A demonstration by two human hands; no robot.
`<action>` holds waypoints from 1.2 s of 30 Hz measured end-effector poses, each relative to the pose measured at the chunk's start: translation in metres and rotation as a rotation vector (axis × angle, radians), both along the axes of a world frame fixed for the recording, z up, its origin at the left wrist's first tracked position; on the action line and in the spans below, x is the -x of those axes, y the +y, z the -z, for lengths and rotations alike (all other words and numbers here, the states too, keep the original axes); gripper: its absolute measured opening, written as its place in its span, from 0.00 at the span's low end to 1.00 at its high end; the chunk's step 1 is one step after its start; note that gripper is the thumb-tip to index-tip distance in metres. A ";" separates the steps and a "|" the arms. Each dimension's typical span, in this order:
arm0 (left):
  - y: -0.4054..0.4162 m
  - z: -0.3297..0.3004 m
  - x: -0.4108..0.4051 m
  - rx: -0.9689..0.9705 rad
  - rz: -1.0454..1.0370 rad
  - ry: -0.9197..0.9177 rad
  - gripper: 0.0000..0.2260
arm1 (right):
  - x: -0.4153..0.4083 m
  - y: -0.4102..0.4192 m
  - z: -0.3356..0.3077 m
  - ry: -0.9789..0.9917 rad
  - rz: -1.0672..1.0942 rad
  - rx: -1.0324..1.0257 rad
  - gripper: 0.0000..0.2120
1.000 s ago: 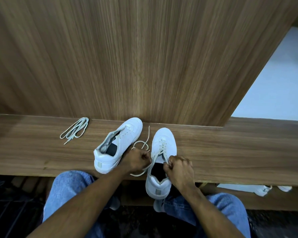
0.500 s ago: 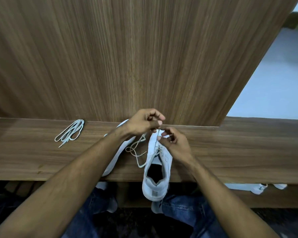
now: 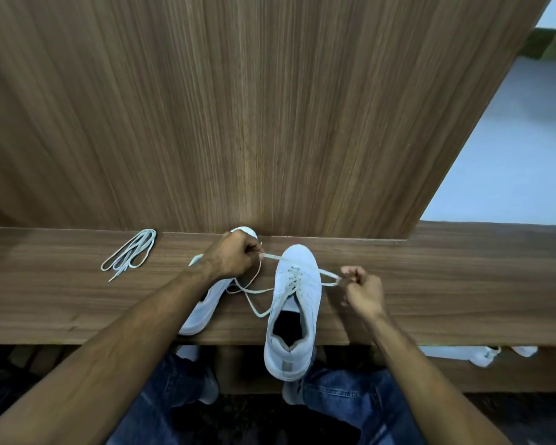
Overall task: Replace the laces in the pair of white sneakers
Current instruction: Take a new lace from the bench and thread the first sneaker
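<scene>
A white sneaker [image 3: 294, 303] stands on the wooden bench [image 3: 446, 284], its heel hanging over the front edge and a lace [image 3: 326, 276] threaded through its lower eyelets. My left hand [image 3: 235, 255] pinches one end of that lace left of the toe. My right hand [image 3: 361, 289] pinches the other end to the right, and the lace runs taut across the shoe. More lace loops loosely on the bench between the shoes. The second white sneaker [image 3: 203, 308] lies mostly hidden under my left forearm. A folded spare lace [image 3: 130, 253] lies at the left.
An upright wooden panel [image 3: 238, 107] rises right behind the bench. Below the bench at the right, other white shoes [image 3: 475, 353] sit on the floor. My knees in blue jeans [image 3: 344, 399] are under the front edge.
My hands moved from near the heel up over the toe, then pulled apart sideways, drawing the lace ends out left and right. The sneaker has slid a little toward the front edge.
</scene>
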State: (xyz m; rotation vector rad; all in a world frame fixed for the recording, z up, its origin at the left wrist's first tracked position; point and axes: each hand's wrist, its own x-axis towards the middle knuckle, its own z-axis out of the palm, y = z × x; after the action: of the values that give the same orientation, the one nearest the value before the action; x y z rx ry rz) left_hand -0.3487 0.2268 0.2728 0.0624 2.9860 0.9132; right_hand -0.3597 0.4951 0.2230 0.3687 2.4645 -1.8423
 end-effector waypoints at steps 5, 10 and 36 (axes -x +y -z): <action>0.039 -0.007 0.000 -0.097 0.140 0.067 0.05 | -0.005 -0.036 -0.020 0.280 -0.407 -0.301 0.14; 0.041 0.000 -0.001 -0.130 0.094 0.075 0.05 | 0.002 -0.037 -0.029 0.323 -0.330 -0.421 0.06; 0.043 -0.023 -0.003 -0.858 -0.339 0.457 0.09 | -0.025 -0.023 0.015 0.047 -0.336 -0.039 0.14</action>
State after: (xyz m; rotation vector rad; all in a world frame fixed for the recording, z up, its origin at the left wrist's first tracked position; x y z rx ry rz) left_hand -0.3456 0.2695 0.2956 -0.2641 2.7167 2.4386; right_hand -0.3349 0.4724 0.2085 -0.0858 2.4110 -1.6844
